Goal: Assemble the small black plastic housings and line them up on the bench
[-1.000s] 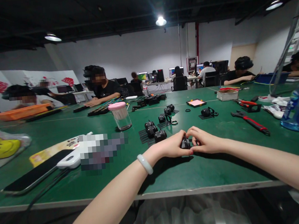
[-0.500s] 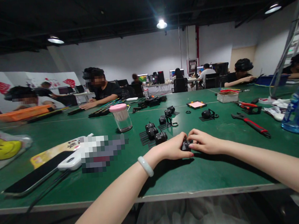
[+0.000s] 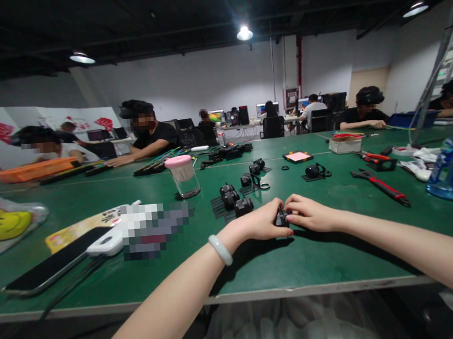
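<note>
the left hand is closed around a small black part, thumb on the near side and fingers over the far side, so that only a strip of the part shows between them. that part sits low over the green table, near the front edge and roughly in the middle; whether it touches the surface is hidden. the right hand is curled narrow, its fingertips at the part's right side; whether they grip it or merely rest against it, i cannot tell. a pale bangle circles the left wrist. just beyond the left hand stands a cluster of black fittings, with a pale ring near them to the right. farther out lie a small black ring, a pink pad in a dark frame, and another black fitting. to the right, well apart from the hands, is a wrench with a red and black handle, and past it a blue bottle. to the left, a jar with a pink lid stands upright, and a dark phone lies beside a white device. across the table, co-workers lean over its far side.
</note>
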A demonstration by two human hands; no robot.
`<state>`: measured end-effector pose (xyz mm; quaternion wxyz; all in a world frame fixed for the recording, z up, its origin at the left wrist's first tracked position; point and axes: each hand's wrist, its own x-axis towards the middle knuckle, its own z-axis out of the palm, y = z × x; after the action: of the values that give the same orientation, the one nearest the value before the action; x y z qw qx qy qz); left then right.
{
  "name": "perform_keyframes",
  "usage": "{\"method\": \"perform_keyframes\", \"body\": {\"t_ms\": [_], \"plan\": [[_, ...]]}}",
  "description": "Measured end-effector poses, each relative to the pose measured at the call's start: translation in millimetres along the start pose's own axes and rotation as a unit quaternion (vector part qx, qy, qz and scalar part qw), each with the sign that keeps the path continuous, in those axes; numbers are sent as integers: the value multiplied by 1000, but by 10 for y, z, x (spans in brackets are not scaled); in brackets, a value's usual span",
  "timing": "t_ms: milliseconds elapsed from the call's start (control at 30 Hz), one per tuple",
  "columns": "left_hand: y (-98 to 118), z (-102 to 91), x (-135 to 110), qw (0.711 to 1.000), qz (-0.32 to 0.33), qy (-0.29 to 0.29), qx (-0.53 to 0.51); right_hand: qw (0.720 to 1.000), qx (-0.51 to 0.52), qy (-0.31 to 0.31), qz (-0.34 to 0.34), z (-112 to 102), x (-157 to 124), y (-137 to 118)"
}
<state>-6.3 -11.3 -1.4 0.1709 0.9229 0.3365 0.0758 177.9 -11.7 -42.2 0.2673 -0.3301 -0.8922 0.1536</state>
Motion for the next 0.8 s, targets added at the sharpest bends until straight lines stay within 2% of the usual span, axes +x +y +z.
{"method": "perform_keyframes", "body": {"t_ms": [633,800], "plan": [[13,-9,-14,1000,-12,-4,2,1000,-9,-14,4,-6,10,10],[-19,8,-2,1000,3,4,8,1000,-22,-5,-1,9,19,1]]}}
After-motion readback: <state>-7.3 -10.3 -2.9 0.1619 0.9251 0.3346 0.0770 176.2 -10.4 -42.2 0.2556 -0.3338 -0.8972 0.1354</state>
